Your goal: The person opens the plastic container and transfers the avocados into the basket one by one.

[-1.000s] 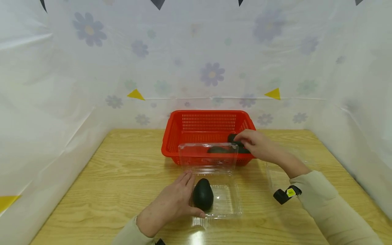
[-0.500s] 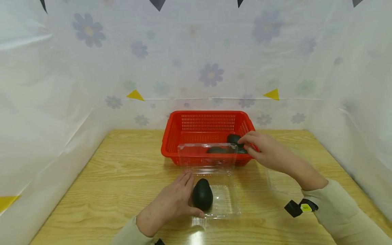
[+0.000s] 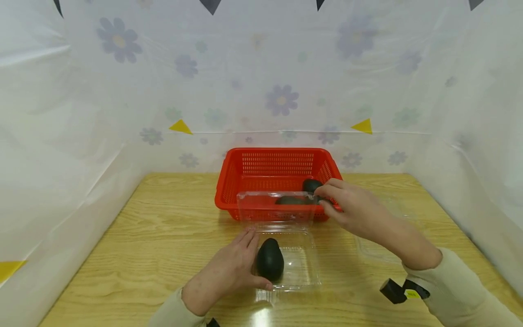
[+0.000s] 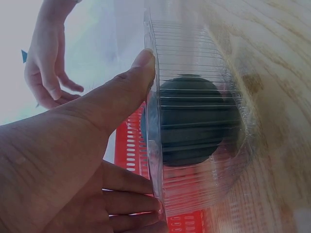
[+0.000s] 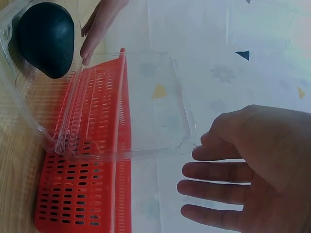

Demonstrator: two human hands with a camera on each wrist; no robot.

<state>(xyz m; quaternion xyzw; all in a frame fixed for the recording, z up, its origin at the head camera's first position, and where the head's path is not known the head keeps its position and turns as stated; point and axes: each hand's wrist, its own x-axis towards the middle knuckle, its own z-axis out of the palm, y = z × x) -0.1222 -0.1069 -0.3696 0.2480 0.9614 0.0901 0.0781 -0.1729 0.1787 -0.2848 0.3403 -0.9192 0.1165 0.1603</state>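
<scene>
A dark green avocado lies in the left part of a clear plastic clamshell container, whose lid stands up at the back. My left hand rests along the container's left rim, thumb near the front corner and straight fingers towards the hinge. In the left wrist view the avocado shows through the ribbed wall. My right hand reaches over the right front of a red basket, fingertips close by the avocados inside. Its fingers are spread with nothing between them in the right wrist view.
A second clear plastic piece lies on the wooden table at the right, partly under my right forearm. The raised lid stands in front of the basket. White flowered sheeting encloses the back and sides.
My right hand has drawn back slightly towards me and to the right, away from the rear avocado in the basket. My left hand, the container and its avocado stay put.
</scene>
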